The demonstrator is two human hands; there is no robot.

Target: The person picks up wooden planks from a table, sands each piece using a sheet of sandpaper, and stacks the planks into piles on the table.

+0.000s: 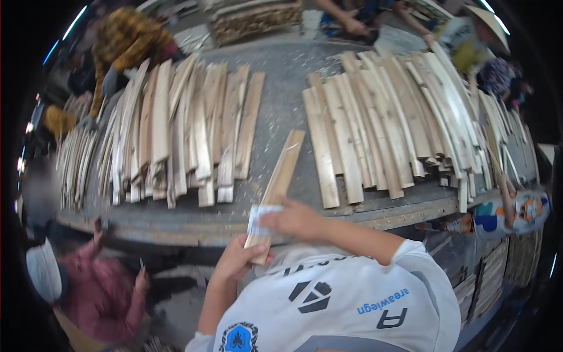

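Observation:
A narrow wooden strip (pixel 284 166) slants away from my body, its far end resting on or over the grey worktable (pixel 281 88). My left hand (pixel 239 257) grips the strip's near end, thumb on top. Across the strip just beyond it lies a small whitish flat piece (pixel 255 220), pressed on by my right hand (pixel 295 221). That piece is blurred, so I cannot tell whether it is paper, cloth or sandpaper. My right fingers are closed over its edge and partly smeared by motion.
Piles of wooden strips lie on the table at left (pixel 158 129) and right (pixel 375 129). Wood shavings dot the tabletop between them. A stacked wood bundle (pixel 255 23) stands at the back. Co-workers stand around, one in a pink top (pixel 102 287) close at left.

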